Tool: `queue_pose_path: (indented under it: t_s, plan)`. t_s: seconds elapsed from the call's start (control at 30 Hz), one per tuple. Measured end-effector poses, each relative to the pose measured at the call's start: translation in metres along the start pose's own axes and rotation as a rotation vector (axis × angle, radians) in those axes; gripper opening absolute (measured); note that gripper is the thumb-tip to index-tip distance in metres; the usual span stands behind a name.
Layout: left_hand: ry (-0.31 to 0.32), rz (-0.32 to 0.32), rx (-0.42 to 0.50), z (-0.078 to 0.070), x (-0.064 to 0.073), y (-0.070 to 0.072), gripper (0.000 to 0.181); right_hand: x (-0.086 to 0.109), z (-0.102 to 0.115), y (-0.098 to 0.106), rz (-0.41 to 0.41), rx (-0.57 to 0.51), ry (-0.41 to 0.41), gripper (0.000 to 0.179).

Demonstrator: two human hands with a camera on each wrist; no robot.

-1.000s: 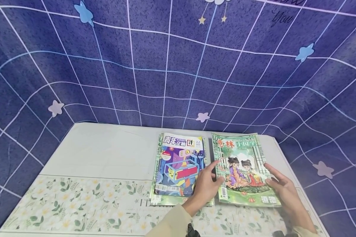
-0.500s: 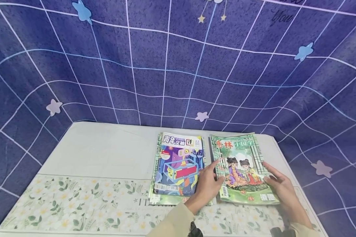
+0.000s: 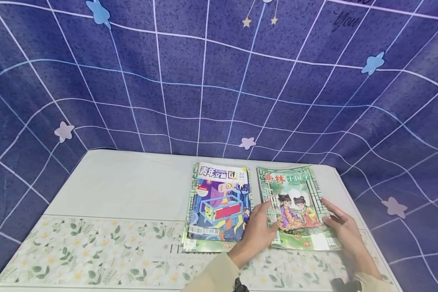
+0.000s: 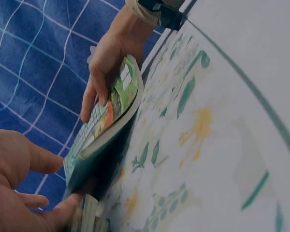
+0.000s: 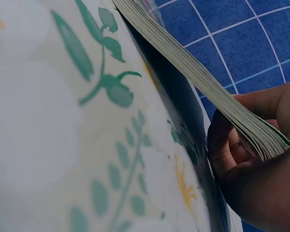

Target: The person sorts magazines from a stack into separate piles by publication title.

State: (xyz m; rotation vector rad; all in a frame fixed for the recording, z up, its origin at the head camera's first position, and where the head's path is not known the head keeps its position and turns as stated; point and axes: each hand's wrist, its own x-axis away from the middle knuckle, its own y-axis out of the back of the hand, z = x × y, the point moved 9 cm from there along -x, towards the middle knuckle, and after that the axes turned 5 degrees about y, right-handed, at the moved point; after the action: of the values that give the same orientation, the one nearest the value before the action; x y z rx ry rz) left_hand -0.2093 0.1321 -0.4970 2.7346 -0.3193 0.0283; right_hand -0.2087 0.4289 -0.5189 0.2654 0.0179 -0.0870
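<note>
A green magazine (image 3: 295, 211) with two cartoon figures and red cover lettering lies at the right in the head view, tilted slightly. Along its left edge my left hand (image 3: 257, 231) grips it, thumb over the cover and other fingers low beside the edge. My right hand (image 3: 344, 233) holds the opposite edge; in the right wrist view its fingers (image 5: 222, 150) curl round the thick page block (image 5: 212, 87). A dark gap shows between the pages and the tabletop. In the left wrist view the magazine (image 4: 111, 116) spans both hands, its underside partly visible.
Left of my left hand lies a stack: a purple-and-blue magazine (image 3: 219, 207) on top of a larger green one (image 3: 208, 246). The white table (image 3: 131, 182) has a floral strip (image 3: 95, 251) along its front. A dark blue grid-patterned curtain (image 3: 182, 101) surrounds the table.
My left hand has shifted slightly right over the green magazine, covering more of its barcode. The right hand keeps its hold. The whole head view has drifted a little.
</note>
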Motion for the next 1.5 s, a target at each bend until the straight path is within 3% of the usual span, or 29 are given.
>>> queue_pose_path:
  t_s: [0.37,0.53,0.77,1.03,1.27,1.5]
  plan:
    - [0.035,0.049,-0.037,-0.008,0.008,-0.001,0.077,0.000,0.007,0.004,-0.094,0.247,0.047,0.069]
    - [0.055,0.057,-0.033,-0.007,0.007,0.003,0.076,0.001,0.006,0.003,-0.110,0.218,0.067,0.071]
    - [0.102,0.091,0.013,-0.004,0.006,0.006,0.075,0.003,0.012,0.000,-0.130,0.172,0.179,0.072]
    - [0.097,0.084,0.030,-0.006,0.010,0.007,0.074,0.006,0.022,-0.005,-0.165,0.419,0.255,0.073]
    - [0.100,0.112,0.013,-0.008,0.014,0.004,0.078,0.008,0.025,-0.006,-0.169,0.482,0.268,0.068]
    - [0.120,0.128,0.004,-0.008,0.016,0.002,0.082,0.009,0.021,-0.005,-0.158,0.494,0.219,0.063]
